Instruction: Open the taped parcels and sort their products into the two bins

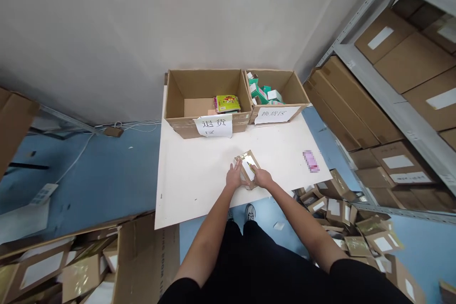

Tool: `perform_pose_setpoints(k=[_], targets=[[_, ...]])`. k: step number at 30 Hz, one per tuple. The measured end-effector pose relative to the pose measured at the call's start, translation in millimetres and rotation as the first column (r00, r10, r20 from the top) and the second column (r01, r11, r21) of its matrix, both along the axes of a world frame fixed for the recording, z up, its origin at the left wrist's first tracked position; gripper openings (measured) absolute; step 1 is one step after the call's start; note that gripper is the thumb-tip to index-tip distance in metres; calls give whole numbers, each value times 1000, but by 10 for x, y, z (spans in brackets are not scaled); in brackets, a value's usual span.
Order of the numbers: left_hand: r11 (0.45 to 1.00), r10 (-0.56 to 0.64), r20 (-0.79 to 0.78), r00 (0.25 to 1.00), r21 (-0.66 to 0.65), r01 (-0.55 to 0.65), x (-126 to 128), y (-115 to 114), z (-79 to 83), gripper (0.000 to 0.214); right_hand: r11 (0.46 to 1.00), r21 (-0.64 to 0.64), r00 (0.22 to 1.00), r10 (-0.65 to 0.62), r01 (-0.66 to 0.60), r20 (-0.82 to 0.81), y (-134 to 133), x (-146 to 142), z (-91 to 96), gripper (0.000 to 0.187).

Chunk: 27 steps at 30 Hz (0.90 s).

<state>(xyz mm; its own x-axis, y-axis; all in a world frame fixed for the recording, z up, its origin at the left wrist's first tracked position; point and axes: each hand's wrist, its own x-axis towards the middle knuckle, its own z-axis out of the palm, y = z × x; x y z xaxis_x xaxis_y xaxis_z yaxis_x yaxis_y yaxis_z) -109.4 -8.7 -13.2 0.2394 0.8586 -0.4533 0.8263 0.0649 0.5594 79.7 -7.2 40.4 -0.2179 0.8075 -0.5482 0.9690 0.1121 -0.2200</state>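
Observation:
A small taped cardboard box [254, 158] with a white label [248, 167] lies on the white table [192, 175], close to its front edge. My left hand [235, 176] holds the box at its left side, fingers laid over the edge and thumb along the near end. In my right hand [262, 178] is a slim yellow tool [251, 166], its tip over the label. Whether it is a cutter or a pen is too small to tell. The right fingers are closed around it and rest on the box's right side.
Behind stand two open cartons with paper signs: the left carton [180, 126] has colourful packets [228, 103], the right carton [302, 97] green-and-white boxes [259, 93]. A blurred pink item [311, 161] lies at right. Parcels [337, 209] pile beside the table; shelving [388, 90] stands right.

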Motion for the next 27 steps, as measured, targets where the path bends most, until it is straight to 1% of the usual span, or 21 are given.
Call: perform_pose_setpoints(k=[3,6,8,10,12,13,14,15,16,17,18,20,23,25,27], targets=[[1000,-18,-35,999,18,18,-6,2,20,141,995,-99,999,13,-9,44,-157,165,124,67],[999,-21,-77,997,25,23,-4,-11,39,139,983,-182,997,-4,17,72,-372,372,208,69],[999,-18,-107,994,29,21,13,-18,47,137,981,-193,998,-18,29,62,-487,501,260,69],[999,-13,-140,990,39,19,60,-19,55,134,982,-186,999,-34,41,39,-559,611,308,63],[998,-1,-174,985,67,13,154,-26,61,131,987,-127,995,-96,99,25,-601,696,331,61],[996,8,-190,982,91,10,221,-38,63,130,986,-65,988,-154,155,17,-614,726,323,62],[993,19,-203,979,119,5,303,-59,65,128,974,12,974,-228,228,3,-622,744,297,63],[989,32,-214,976,145,-1,395,-89,64,126,946,92,950,-312,312,-18,-621,750,252,64],[986,48,-223,974,167,-10,496,-128,62,124,905,158,918,-393,395,-47,-608,742,188,66],[983,65,-230,971,181,-22,598,-172,59,121,861,197,883,-463,469,-79,-579,723,110,69],[981,85,-240,967,189,-39,698,-217,56,118,822,209,848,-518,529,-109,-531,693,22,73],[982,122,-275,954,176,-74,866,-284,56,111,775,192,798,-582,603,-158,-376,620,-158,83],[987,141,-332,933,118,-107,999,-275,90,92,760,161,774,-598,630,-207,-34,548,-349,86],[989,140,-343,929,96,-114,1016,-186,134,79,764,146,772,-589,628,-239,206,567,-396,86],[989,125,-342,932,115,-90,1005,-54,180,69,773,121,768,-574,623,-285,400,647,-388,84]])
